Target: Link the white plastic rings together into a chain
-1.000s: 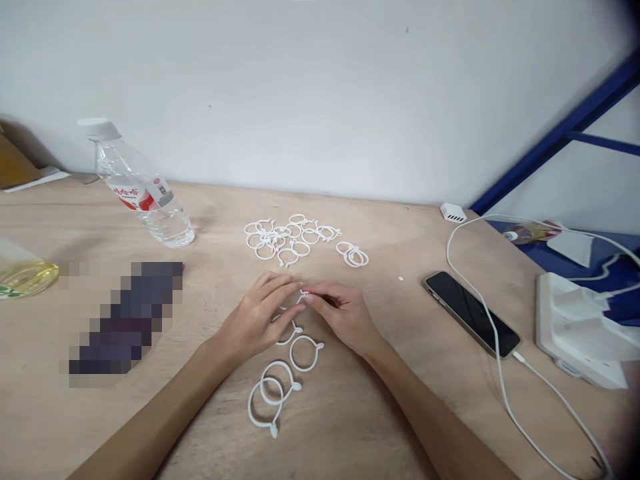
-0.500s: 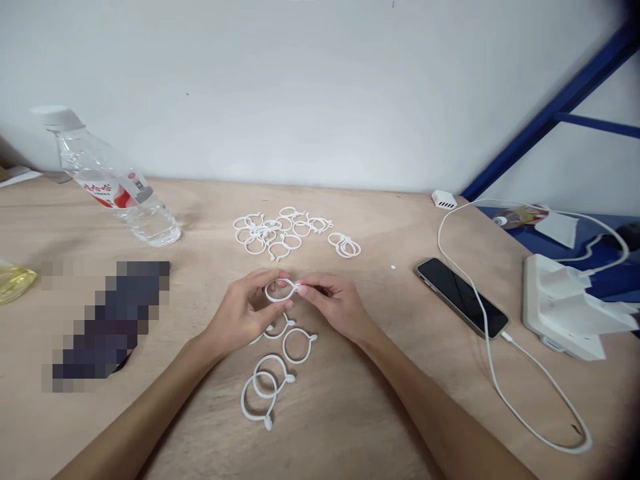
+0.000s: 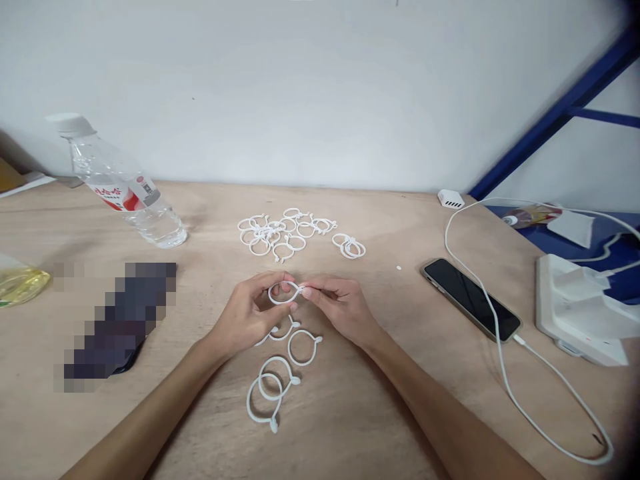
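Note:
A thin white plastic ring (image 3: 271, 298) with a small clasp is held between both hands above the table. My left hand (image 3: 247, 312) curves round its left side, thumb at the near edge and fingers at the far edge. My right hand (image 3: 340, 303) pinches the clasp end between thumb and fingers, which partly hide it. Just below lie several more white rings with clasps, among them a single ring (image 3: 301, 348) and an overlapping pair (image 3: 263, 420). Beyond my hands is a loose pile of similar rings (image 3: 260, 248), with a smaller cluster (image 3: 354, 248) to its right.
A water bottle (image 3: 160, 223) stands at the left back, near a blurred dark object (image 3: 125, 320). On the right are a phone (image 3: 470, 297) with a white charging cable (image 3: 505, 373), a power strip (image 3: 547, 300) and a small white vented box (image 3: 451, 199). A wall rises behind.
The whole view has shifted slightly, so things appear a little further right. Both hands keep the same hold on the white ring.

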`<state>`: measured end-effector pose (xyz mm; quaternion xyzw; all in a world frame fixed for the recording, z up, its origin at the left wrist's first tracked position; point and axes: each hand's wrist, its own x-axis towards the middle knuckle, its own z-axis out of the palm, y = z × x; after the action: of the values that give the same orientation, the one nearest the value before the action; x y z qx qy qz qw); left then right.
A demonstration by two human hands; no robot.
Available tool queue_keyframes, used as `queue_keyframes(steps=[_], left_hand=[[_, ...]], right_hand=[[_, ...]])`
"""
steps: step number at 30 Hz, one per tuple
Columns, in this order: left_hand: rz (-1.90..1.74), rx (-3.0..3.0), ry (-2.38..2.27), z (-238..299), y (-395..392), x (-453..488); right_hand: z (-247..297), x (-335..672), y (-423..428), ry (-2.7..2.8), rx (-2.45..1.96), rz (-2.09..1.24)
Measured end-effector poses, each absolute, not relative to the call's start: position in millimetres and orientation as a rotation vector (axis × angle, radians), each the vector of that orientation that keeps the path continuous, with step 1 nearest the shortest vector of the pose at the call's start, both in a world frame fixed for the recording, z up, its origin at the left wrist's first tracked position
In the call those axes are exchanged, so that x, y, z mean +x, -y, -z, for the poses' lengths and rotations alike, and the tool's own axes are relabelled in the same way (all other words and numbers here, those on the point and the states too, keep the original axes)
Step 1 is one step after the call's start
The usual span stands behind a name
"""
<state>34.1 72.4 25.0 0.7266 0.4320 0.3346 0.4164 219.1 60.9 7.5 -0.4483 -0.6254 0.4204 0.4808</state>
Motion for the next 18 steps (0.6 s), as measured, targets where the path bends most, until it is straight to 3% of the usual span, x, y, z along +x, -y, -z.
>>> queue_keyframes(steps=[18], left_hand=[[-0.751, 1.512, -1.038, -27.0, -70.1, 37.7]], right_hand=[[-8.5, 217.6, -60.0, 1.589, -1.103, -0.920]])
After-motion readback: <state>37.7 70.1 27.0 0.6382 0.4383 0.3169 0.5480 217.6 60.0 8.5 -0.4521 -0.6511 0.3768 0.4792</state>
